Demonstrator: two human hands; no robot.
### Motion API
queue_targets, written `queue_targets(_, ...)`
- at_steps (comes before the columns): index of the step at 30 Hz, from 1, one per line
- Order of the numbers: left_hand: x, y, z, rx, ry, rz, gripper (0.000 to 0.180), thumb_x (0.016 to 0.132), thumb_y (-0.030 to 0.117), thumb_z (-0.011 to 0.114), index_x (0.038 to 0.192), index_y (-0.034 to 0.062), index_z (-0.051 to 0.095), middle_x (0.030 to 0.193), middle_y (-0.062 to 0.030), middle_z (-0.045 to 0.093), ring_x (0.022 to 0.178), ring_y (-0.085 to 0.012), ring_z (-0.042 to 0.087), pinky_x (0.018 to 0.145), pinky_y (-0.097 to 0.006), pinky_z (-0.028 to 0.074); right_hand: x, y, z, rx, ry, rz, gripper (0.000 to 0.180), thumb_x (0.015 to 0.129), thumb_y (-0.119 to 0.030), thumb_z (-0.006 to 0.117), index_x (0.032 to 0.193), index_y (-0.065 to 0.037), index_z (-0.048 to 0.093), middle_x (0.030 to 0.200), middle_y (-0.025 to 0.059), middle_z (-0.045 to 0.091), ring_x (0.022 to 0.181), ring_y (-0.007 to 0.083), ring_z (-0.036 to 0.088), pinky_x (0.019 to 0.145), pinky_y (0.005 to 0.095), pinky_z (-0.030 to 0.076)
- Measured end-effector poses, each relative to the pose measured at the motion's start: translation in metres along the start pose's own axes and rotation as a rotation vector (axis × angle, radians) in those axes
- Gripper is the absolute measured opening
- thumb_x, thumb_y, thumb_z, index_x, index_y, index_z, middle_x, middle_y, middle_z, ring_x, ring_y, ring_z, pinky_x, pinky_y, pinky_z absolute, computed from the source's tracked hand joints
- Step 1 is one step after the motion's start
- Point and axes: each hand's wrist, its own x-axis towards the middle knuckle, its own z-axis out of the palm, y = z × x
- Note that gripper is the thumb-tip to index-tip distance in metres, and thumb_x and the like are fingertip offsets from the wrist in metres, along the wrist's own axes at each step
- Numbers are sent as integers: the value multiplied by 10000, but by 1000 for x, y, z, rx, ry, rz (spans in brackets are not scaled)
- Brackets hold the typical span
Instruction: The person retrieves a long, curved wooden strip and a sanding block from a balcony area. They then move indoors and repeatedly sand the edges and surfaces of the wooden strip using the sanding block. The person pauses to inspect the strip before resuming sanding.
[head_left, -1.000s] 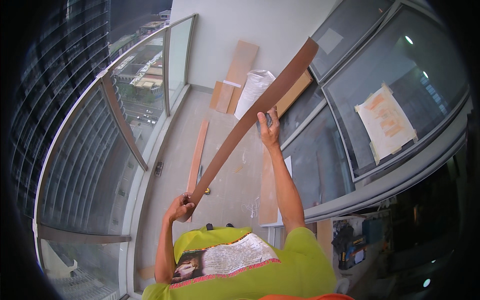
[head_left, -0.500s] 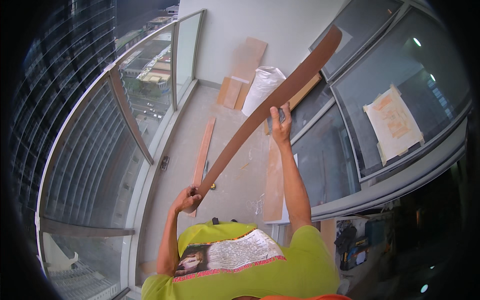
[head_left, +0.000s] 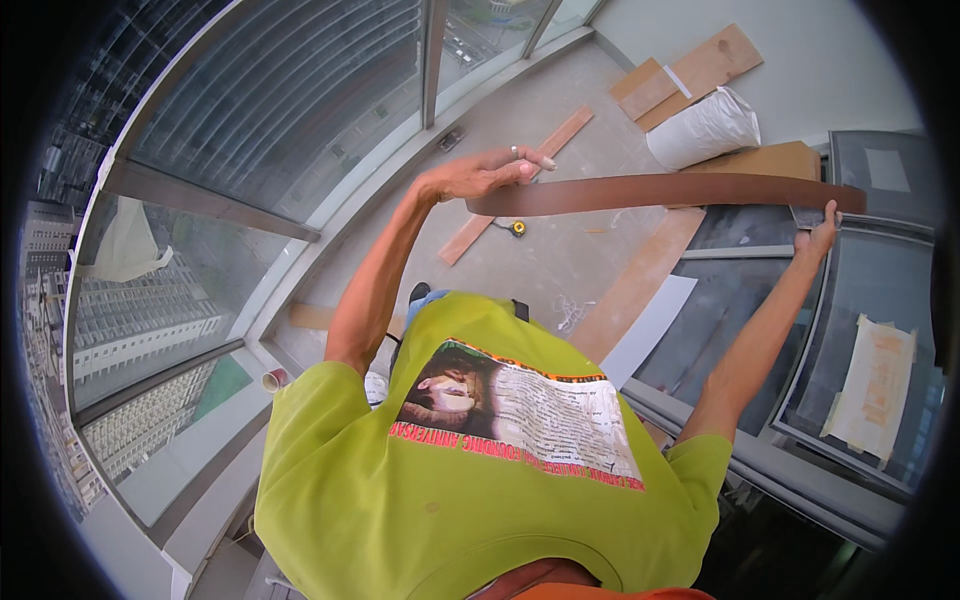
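A long, narrow brown wooden plank stretches almost level across the space in front of my chest. At its left end my left hand holds the edge, with the thumb and index finger reaching along the top and the other fingers partly hidden. Close to the right end, my right hand grips the lower edge from beneath, its fingers partly behind the plank. Below the plank, a yellow-and-black tape measure lies on the floor beside a thin reddish board.
A glass railing curves along the left. Several boards and a white sack stand by the far wall. On the right are glazed panels, with another board and a white sheet beside them.
The plank has swung from a steep diagonal to nearly level. My right hand has shifted from its middle toward the right end. The whole view has turned as well.
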Motion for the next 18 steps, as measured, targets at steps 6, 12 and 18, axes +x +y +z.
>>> queue_targets(6, -29, 10, -24, -51, 43, -92, 701, 1039, 623, 297, 1416, 79, 527, 1121, -139, 704, 1087, -255, 648, 1025, -394, 468, -25, 41, -13, -26, 108, 117, 308, 986, -241, 650, 1241, -102, 546, 1244, 84, 633, 1140, 296, 616, 962, 504, 510)
queue_targets(12, -50, 1, -50, -49, 51, -82, 665, 1042, 596, 264, 1406, 118, 547, 1074, -132, 714, 1001, -227, 680, 963, -393, 508, -44, 106, -33, -25, 178, 221, 326, 993, -240, 634, 1270, -111, 521, 1245, 94, 630, 1136, 306, 615, 960, 520, 508)
queue_targets(18, -74, 18, -71, -65, -42, -261, 657, 1033, 616, 284, 1401, 147, 560, 1077, -168, 717, 1010, -270, 691, 903, -431, 530, -73, 151, -62, -54, 237, 295, 332, 1005, -236, 607, 1286, -92, 507, 1258, 117, 622, 1138, 327, 611, 974, 531, 502)
